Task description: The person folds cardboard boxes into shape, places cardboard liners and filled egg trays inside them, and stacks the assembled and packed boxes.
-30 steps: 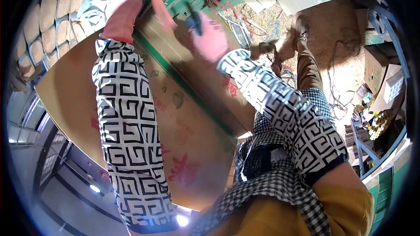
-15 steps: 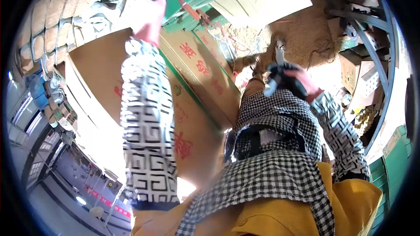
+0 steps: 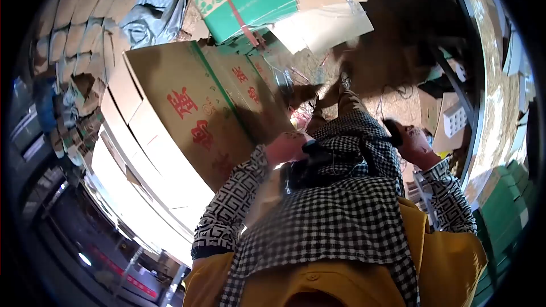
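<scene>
My left hand (image 3: 289, 148) is at the front of the black-and-white checked apron (image 3: 335, 210), its fingers curled at a dark, bluish-edged thing whose kind I cannot make out. Dark shadow lies over the apron's front there. Off to the right side of the apron, my right hand (image 3: 415, 146) is closed around a dark object (image 3: 392, 131), mostly hidden by the fingers. Left of my body stands a large brown carton (image 3: 170, 88) with red characters and a green stripe, close to my left hand.
Flattened green-and-tan cartons (image 3: 250, 8) tied with red strap are stacked ahead. A grey plastic sheet (image 3: 151, 17) lies by piled cardboard bundles (image 3: 74, 17) at the far left. At right are a metal frame (image 3: 455, 74), a white egg tray (image 3: 455, 120) and green cartons (image 3: 503, 207).
My left hand has come back from the strapped green cartons to the apron front. My right hand has moved slightly right and lower, its dark object still held. The view has shifted and darkened.
</scene>
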Demonstrator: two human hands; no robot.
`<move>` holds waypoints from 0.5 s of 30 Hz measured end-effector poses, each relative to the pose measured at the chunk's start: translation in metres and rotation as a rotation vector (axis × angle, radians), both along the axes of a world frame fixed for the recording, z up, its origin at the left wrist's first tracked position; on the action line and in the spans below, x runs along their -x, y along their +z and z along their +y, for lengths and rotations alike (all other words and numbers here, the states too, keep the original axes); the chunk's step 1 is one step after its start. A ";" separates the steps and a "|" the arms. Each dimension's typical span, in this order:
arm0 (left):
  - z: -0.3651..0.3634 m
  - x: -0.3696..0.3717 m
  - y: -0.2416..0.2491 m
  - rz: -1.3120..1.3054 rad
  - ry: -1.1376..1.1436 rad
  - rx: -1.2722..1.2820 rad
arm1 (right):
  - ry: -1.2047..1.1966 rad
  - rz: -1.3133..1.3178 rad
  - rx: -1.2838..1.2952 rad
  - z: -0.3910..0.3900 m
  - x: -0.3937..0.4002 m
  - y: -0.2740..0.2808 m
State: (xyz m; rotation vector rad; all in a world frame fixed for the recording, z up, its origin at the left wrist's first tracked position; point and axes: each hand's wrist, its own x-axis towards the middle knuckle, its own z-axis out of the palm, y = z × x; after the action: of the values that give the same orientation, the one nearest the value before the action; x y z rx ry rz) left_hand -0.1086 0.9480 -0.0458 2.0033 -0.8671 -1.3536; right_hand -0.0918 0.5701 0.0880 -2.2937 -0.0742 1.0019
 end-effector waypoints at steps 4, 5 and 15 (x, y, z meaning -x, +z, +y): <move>-0.027 -0.052 0.069 -0.354 0.352 0.187 | -0.066 -0.396 -0.694 0.057 -0.039 0.016; -0.032 -0.062 0.067 -0.531 0.370 0.250 | -0.330 -0.056 -0.260 0.090 -0.036 0.038; -0.105 -0.161 0.131 -0.848 0.194 0.048 | 0.713 -0.509 -0.213 0.064 -0.096 0.044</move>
State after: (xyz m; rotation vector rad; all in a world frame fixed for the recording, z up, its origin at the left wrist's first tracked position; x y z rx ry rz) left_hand 0.0525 0.8432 0.0855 2.5592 -0.9881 -0.3283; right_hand 0.0044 0.6340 0.1318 -2.2909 -1.2111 0.6406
